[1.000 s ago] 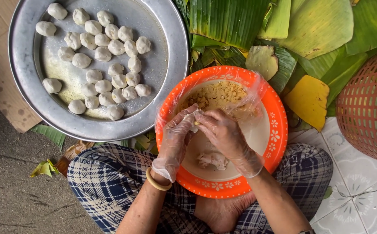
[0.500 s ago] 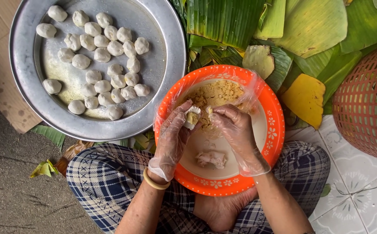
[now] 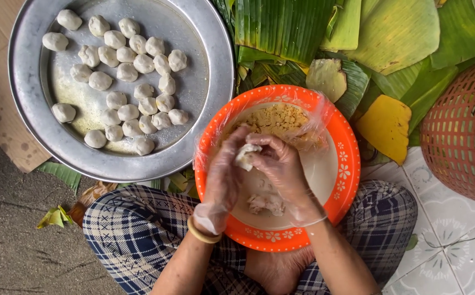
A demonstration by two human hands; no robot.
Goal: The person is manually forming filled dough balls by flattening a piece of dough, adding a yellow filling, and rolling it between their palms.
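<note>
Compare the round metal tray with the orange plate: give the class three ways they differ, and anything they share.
The metal tray is grey and plain; the orange plate has white flower prints. The tray looks larger. The tray holds many shaped dough balls; the plate holds crumbly yellow filling under clear plastic. Both are round.

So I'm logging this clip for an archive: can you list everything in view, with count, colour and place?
Metal tray: one, silver, upper left.
Dough balls: roughly two dozen, white, on the tray.
Plate: one, orange with white flowers, on the lap, plastic-lined.
Crumbly filling: one heap, yellow, far side of the plate.
Dough lump: one, whitish, near side of the plate.
Banana leaves: a pile, green and yellow, top right.
Basket: one, red, right edge.
Checked trousers: blue and white, bottom.
Bangle: one, gold, left wrist.
Left hand: clear glove, cupping the dough piece.
Right hand: clear glove, pinching the same piece.
</note>
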